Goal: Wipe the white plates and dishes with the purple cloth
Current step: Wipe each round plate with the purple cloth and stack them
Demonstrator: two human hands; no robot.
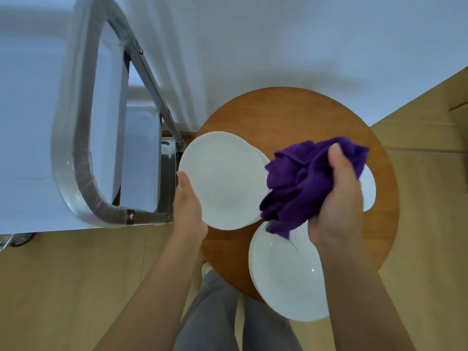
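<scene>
Left hand (188, 211) grips a white plate (222, 179) by its rim at about 8 o'clock, thumb lying up the edge, face tilted toward the camera; whether it is lifted clear of the round wooden table (291, 115) or leaning on it can't be told. A second plate edge shows just behind it at 2 o'clock, so it may be a stack. Right hand (339, 198) is clenched round the bunched purple cloth (301, 183), thumb on top, the wad touching or just beside the plate's 3 o'clock edge. Another plate (283, 274) lies at the table's 6 o'clock, under the cloth's hanging corner; a third white dish (368, 188) peeks out behind the right hand at 3 o'clock. Judgement: the wipe of the held plate is about to start or barely begun. To do it well, bring the cloth flat onto the face, sweep round from centre to rim, and turn the plate in the left fingers so the gripped patch gets covered too. Risk: one-handed rim grip could slip under pressure. A metal-framed cart (83, 138) stands at 9 o'clock.
</scene>
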